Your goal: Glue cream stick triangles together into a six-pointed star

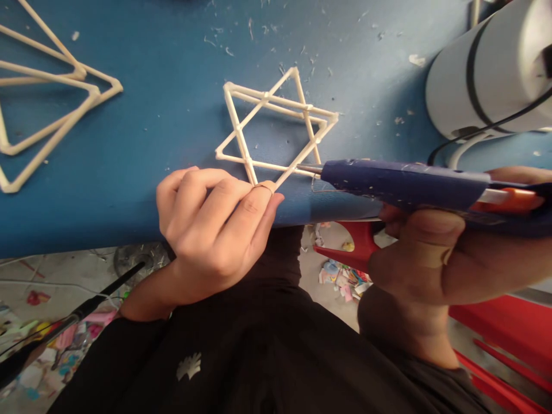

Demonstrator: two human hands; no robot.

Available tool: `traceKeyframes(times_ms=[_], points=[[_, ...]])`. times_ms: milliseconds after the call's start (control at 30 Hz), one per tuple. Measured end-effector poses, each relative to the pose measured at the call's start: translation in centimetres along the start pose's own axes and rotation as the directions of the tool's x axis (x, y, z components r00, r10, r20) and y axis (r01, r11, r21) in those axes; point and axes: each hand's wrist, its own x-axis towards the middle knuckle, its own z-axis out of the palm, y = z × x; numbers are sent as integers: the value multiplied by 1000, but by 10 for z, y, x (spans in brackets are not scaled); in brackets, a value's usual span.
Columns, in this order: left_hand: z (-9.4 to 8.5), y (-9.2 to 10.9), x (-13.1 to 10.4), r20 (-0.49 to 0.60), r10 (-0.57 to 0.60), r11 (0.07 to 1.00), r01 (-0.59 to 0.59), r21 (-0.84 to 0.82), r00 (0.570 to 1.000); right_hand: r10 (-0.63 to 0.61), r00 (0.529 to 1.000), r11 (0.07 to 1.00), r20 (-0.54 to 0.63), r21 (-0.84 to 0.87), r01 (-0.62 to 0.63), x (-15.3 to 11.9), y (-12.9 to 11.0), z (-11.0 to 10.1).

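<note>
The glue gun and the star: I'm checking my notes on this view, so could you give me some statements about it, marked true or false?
1. The right hand holds a blue hot-glue gun. True.
2. The left hand rests on the white cylinder. False: it grips the near corner of the six-pointed stick star.
3. The nozzle points away from the star. False: it points toward the star.
4. The white cylinder has a dark band around it. True.
5. The stick frames at the picture's left are red. False: they are pale, wood-coloured.
</note>
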Motion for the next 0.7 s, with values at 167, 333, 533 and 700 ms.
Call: traceKeyframes(times_ms=[167,333,533,700], points=[[-1,-1,-1,10,-4,1000,4,-12,1000,-119,993,992,-13,41,120,5,-1,5],[-1,0,-2,13,-17,999,18,-33,1000,-124,992,990,-5,64,124,8,-6,5],[-2,1,-3,28,-21,1000,22,-20,999,-105,994,992,-27,64,106,8,-4,6],[-1,0,-4,26,-19,1000,19,-10,999,-76,997,987,20,142,73,6,-11,7]])
